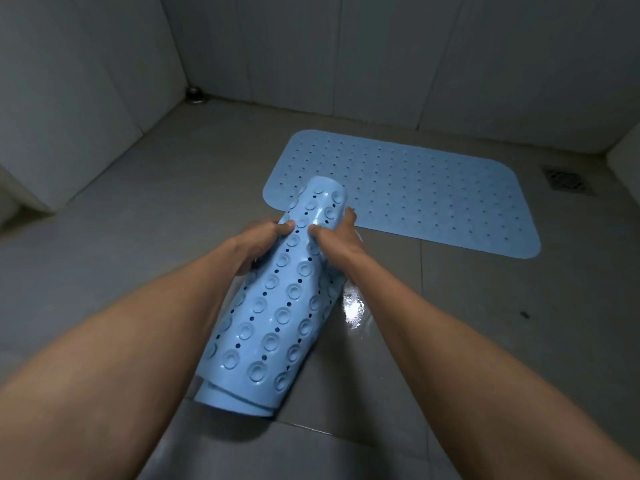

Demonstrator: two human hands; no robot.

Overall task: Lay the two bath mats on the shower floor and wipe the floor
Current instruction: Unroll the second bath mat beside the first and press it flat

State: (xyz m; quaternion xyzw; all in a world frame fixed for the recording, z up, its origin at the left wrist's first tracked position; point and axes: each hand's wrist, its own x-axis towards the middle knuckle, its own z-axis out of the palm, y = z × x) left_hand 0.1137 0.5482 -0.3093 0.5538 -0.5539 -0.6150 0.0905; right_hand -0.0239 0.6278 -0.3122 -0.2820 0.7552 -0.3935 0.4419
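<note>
A light blue bath mat (415, 192) with small holes lies flat on the grey tiled shower floor (156, 209), toward the far right. A second blue mat (277, 306) is rolled into a tube, suction cups facing outward, and is held above the floor in front of me. My left hand (259, 244) grips the roll's left side near its far end. My right hand (337, 237) grips the right side at the same height, thumb on top. The roll's near end points toward me.
White tiled walls enclose the floor at the back and left. A round metal fitting (195, 95) sits in the far left corner. A square floor drain (566, 180) lies right of the flat mat. A wet, shiny patch (353, 306) glints beside the roll.
</note>
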